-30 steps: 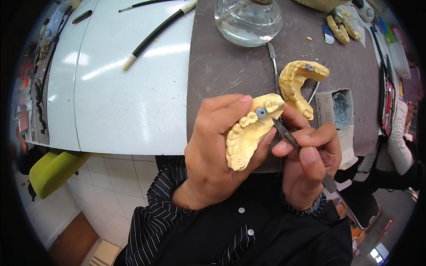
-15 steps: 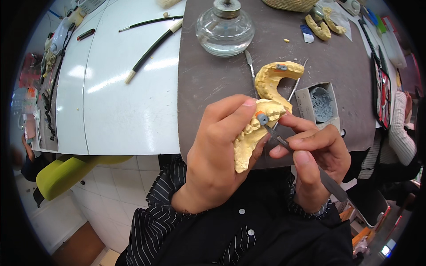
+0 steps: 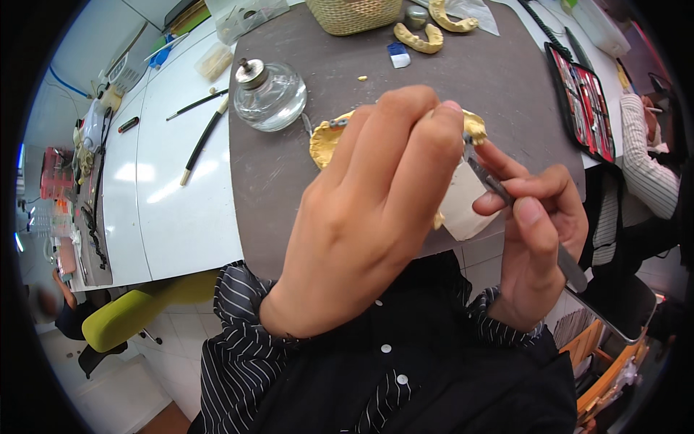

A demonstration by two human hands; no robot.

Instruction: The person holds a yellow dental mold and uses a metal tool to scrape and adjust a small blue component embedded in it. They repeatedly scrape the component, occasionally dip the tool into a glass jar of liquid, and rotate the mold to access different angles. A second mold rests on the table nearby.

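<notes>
My left hand point(image 3: 369, 195) is closed around a yellow plaster dental cast, its back turned up so that it hides most of the cast point(image 3: 474, 124). A small grey part shows on the cast's exposed end. In my right hand point(image 3: 538, 224) is a slim metal dental carver point(image 3: 571, 269), held between thumb and fingers. Its tip meets or nearly meets that grey part; exact contact cannot be told. Beyond my left hand a second yellow dental cast point(image 3: 323, 147) lies on the brown mat, partly covered by the hand. A pale cardboard box point(image 3: 466, 206) stands beneath the hands.
A glass spirit lamp point(image 3: 271, 100) stands at the mat's left, beside a metal instrument's end. Farther back are a woven basket point(image 3: 354, 16) and more casts point(image 3: 419, 40). An open instrument case point(image 3: 584, 101) lies at right, near another person's striped sleeve point(image 3: 647, 152). Black-handled tools point(image 3: 204, 141) lie on the white table.
My left hand has rolled over and risen, turning the cast so its back now hides it. My right hand and carver shifted slightly right and up. The view has swung to the right.
</notes>
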